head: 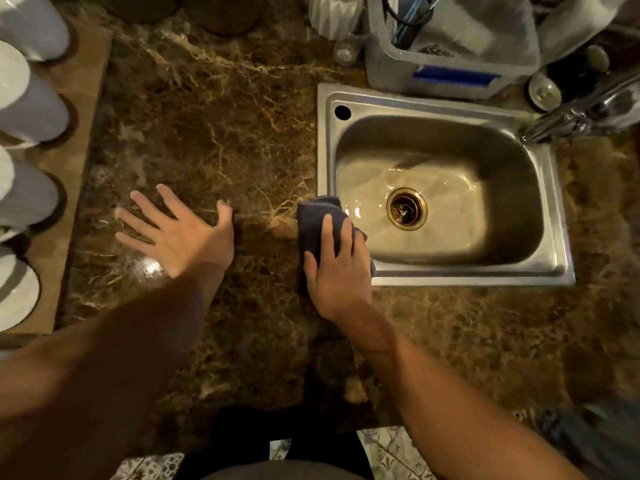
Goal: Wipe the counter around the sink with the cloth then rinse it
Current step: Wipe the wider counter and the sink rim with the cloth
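Observation:
A dark grey cloth (317, 220) lies folded on the brown marble counter (214, 133), overlapping the left rim of the steel sink (446, 275). My right hand (337, 271) presses flat on the cloth, fingers spread over it. My left hand (176, 230) rests open on the counter to the left, fingers splayed, holding nothing. The sink basin is wet, with a brass drain (407, 208) in its middle. A chrome faucet (581, 116) reaches in from the right.
A grey plastic bin (450, 64) with utensils stands behind the sink. White cylindrical containers (31, 109) line a wooden shelf at the left. A small metal lid (544, 91) sits by the faucet. Patterned floor tiles show below the counter's front edge.

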`<state>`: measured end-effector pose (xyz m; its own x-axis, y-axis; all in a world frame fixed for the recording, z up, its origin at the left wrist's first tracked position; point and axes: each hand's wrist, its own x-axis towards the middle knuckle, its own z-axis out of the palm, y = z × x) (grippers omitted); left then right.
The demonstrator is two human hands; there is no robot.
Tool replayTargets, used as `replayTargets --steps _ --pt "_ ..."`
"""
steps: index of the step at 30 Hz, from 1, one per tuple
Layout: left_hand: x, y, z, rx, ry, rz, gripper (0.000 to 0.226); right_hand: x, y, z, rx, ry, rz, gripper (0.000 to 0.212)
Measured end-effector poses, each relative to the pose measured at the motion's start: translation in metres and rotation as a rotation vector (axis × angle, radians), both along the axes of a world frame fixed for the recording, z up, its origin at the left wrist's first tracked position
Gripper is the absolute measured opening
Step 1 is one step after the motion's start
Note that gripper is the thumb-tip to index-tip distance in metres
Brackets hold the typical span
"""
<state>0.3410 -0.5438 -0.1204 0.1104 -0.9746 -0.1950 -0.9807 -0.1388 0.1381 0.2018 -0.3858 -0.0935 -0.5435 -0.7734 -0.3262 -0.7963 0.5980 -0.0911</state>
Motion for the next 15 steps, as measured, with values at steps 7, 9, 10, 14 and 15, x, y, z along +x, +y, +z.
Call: replayTargets --steps 7,9,10,14,15 --pt "0.008 0.007 0.003 0.013 0.002 -0.058 0.092 -0.004 0.054 0.016 0.091 0.001 0.070 0.063" --pt "0.010 0.011 0.006 0.024 0.014 -0.056 0.087 0.000 0.061 0.020 0.111 0.004 0.081 0.064" --pt "0.010 0.014 0.008 0.011 0.030 -0.084 0.081 0.002 0.063 0.023 0.116 -0.002 0.082 0.064" --pt "-0.002 0.037 0.017 -0.066 0.147 -0.566 0.054 0.000 0.060 0.032 0.127 -0.085 0.017 0.062" --pt "-0.009 0.043 0.020 -0.043 0.165 -0.655 0.055 -0.002 0.055 0.032 0.124 -0.098 0.006 0.062"
